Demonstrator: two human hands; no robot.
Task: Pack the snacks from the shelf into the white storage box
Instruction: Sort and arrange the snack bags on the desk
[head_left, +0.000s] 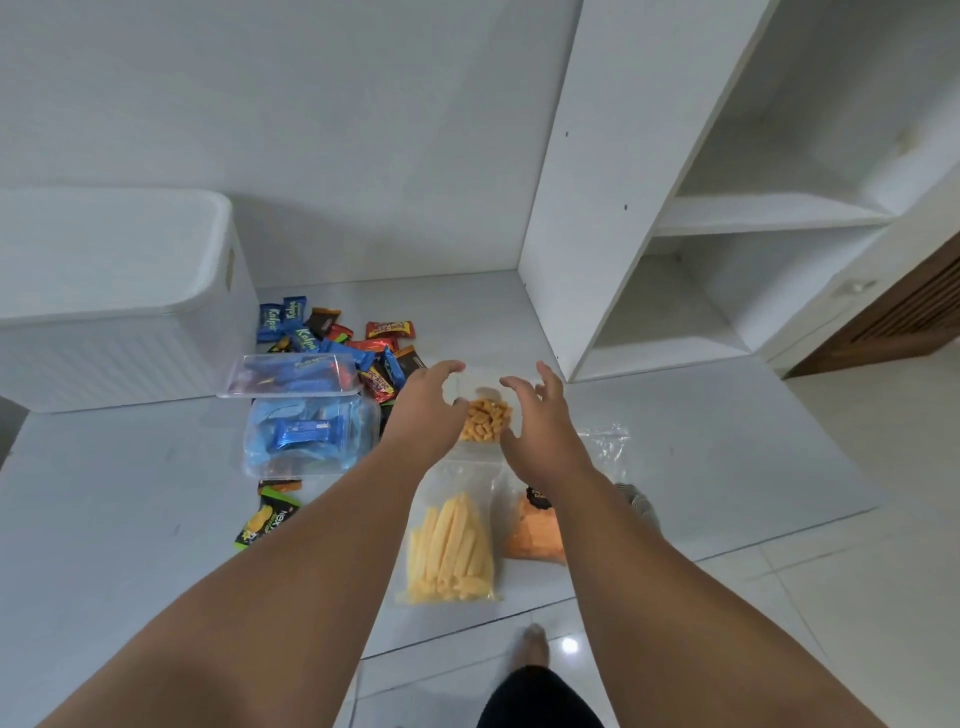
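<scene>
Left hand (423, 410) and right hand (540, 421), fingers spread and empty, flank a clear bag of small orange snacks (485, 418).

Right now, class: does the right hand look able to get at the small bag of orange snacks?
Probably yes. The right hand hovers open just beside the bag of orange snacks, with nothing between them; the left hand flanks its other side.
</scene>
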